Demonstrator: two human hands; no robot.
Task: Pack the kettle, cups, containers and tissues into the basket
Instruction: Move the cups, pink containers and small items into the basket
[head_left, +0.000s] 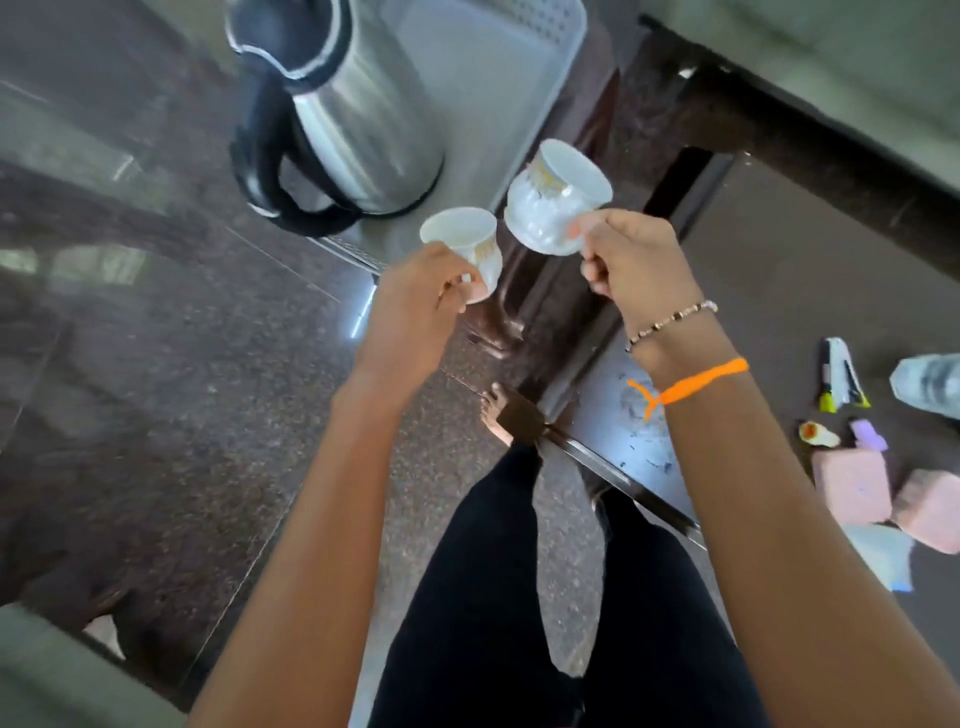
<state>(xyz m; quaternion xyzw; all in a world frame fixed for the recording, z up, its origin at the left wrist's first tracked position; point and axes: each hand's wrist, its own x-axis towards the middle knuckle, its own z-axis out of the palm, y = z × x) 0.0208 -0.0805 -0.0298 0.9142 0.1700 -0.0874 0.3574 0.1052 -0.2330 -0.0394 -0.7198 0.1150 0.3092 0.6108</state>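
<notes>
The left hand (415, 296) is pinching the handle of a small white cup (464, 244) between curled fingers, holding it in the air just over the near edge of the basket (498, 88). The cup's mouth is tipping toward the far left, and nothing is showing inside it. The right hand (631, 254) is gripping a second white cup (556, 200) by its handle, fingers curled round it, just to the right of the first and slightly farther away. This cup is tilting so its mouth is facing the far right; its inside is hidden.

The basket, a pale grey plastic one with perforated walls, is sitting on the counter (670, 171), a dark wooden one. A steel kettle (337, 114) with a black handle and lid is standing inside the basket at its left side, taking up about half of the floor; the rest of the basket floor is showing bare grey plastic.

To the near right, on the lower glass surface, two pink blocks (852, 486) are lying side by side, with a stapler (841, 374) a little beyond them. The person's black-trousered legs (483, 597) are standing on the speckled floor (182, 389).
</notes>
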